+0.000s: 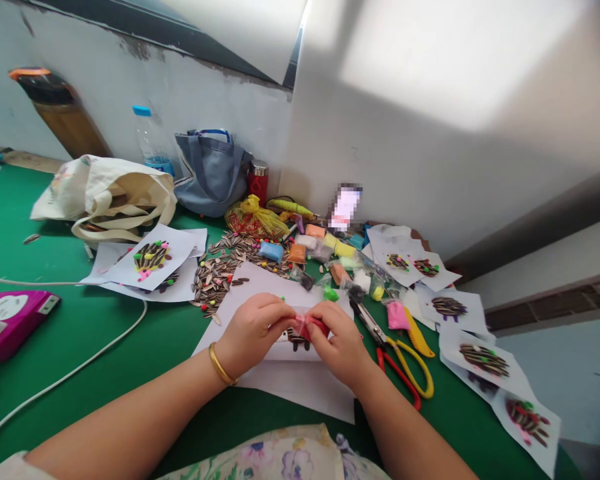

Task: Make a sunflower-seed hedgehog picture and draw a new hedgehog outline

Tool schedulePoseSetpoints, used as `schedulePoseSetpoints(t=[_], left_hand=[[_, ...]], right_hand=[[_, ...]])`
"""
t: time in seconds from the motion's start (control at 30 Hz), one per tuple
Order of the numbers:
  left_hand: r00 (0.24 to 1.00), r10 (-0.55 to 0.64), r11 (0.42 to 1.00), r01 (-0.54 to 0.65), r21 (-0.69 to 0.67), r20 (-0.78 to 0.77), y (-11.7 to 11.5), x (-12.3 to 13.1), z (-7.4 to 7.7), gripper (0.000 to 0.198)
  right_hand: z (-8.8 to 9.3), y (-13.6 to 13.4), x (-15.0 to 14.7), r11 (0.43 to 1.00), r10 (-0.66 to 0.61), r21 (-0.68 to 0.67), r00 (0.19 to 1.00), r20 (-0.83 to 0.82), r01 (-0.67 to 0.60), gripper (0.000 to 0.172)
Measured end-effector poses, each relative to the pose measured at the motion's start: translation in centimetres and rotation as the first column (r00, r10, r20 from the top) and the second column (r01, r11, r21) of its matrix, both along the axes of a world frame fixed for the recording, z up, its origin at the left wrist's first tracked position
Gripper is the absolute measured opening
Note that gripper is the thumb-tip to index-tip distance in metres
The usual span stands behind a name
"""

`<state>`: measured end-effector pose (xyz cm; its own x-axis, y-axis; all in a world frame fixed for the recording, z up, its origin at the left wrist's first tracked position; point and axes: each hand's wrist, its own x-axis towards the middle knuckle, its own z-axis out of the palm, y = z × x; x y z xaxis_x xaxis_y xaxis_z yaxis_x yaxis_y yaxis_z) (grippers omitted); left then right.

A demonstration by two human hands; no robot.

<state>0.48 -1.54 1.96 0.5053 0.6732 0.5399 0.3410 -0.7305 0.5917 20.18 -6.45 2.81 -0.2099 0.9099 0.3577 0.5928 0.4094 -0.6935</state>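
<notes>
Both hands meet at the middle of the table, pinching a small clear packet of red modelling clay [316, 326]. My left hand [253, 332], with a gold bangle at the wrist, grips the packet's left edge between thumb and fingers. On the other side my right hand [341, 341] has its thumb and fingers closed on the red part. White paper sheets [260, 283] lie under the hands. A partly hidden sunflower-seed figure [300, 342] with dark feet shows on the paper just below the packet.
Loose sunflower seeds [217, 279] lie left of the paper, coloured clay packets [271, 251] behind it. Scissors [397, 357] and a yellow cutter [419, 333] sit at right. Finished seed pictures [484, 360] line the right edge. Bags [213, 175], a bottle [155, 150] and a phone [347, 208] stand behind.
</notes>
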Motion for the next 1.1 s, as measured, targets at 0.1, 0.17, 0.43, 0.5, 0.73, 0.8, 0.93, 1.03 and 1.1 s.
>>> schedulePoseSetpoints(t=[0.1,0.17,0.43,0.5,0.73,0.8,0.93,1.03,1.1], left_hand=[[0.999,0.022,0.999,-0.023,-0.047,-0.025,-0.1,0.1,0.2,0.013],[0.999,0.02,0.995,-0.017,-0.103,0.027,-0.1,0.3,0.2,0.01],[0.978,0.11,0.94,-0.045,-0.337,0.177,0.1,0.3,-0.3,0.016],[0.98,0.105,0.939,-0.043,-0.342,0.166,0.2,0.2,-0.4,0.017],[0.961,0.073,0.906,0.049,-0.42,0.268,0.3,0.3,0.4,0.01],[0.938,0.056,0.865,0.125,-0.485,0.342,0.2,0.2,0.5,0.012],[0.851,0.167,0.741,0.225,-0.633,0.497,0.3,0.2,0.0,0.016],[0.767,0.277,0.601,0.331,-0.727,0.578,0.4,0.4,-0.4,0.026],[0.736,0.323,0.552,0.364,-0.75,0.595,0.4,0.5,-0.4,0.032]], right_hand=[[0.0,0.0,0.0,1.0,0.009,-0.002,1.0,-0.016,-0.009,0.009],[0.0,0.0,0.0,1.0,0.007,0.006,1.0,-0.025,-0.007,0.009],[-0.2,0.1,0.3,1.0,0.001,0.012,1.0,-0.028,-0.001,0.009],[-0.2,0.1,0.3,1.0,0.001,0.014,1.0,-0.03,0.0,0.009],[-0.3,0.2,0.4,1.0,-0.015,-0.003,1.0,-0.017,0.015,0.009],[-0.4,0.3,0.4,0.999,-0.033,-0.006,0.999,-0.006,0.033,0.01],[-0.4,0.5,0.6,0.997,-0.078,-0.023,0.997,0.0,0.078,0.012],[-0.4,0.7,0.9,0.995,-0.094,-0.032,0.996,-0.01,0.093,0.014],[-0.4,0.8,1.1,0.995,-0.099,-0.028,0.995,-0.02,0.098,0.015]])
